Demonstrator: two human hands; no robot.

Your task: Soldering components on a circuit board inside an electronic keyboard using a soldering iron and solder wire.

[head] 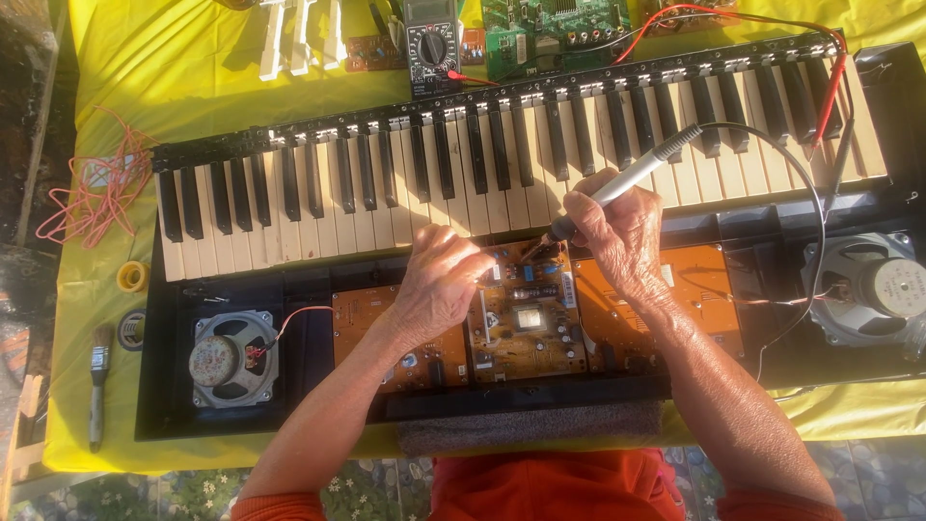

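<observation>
Head view, looking straight down. Opened electronic keyboard (pixel 521 145) lying across the yellow-covered counter (pixel 174 58), key row on the far side, exposed boards on the near side. Orange circuit board (pixel 526 323) at centre of the open case, directly below and between the two hands. Right hand (pixel 625 232) clenched around the grey soldering iron (pixel 627 178) in a pen-like grip; iron's long axis running from upper right over the keys down-left, tip meeting the board's far edge just beside the key fronts. Cord looping off to the right toward the right-side speaker (pixel 873 287). Left hand (pixel 439 285) curled, fingertips pointed at the same spot from the left; cannot tell whether anything thin is pinched between them. Right hand nearer the contact point, wrist bent, forearm entering from lower right; left forearm from lower left. Left speaker (pixel 231 359), brush (pixel 96 386), wire coil (pixel 92 188), multimeter (pixel 431 43) well apart from both hands.
</observation>
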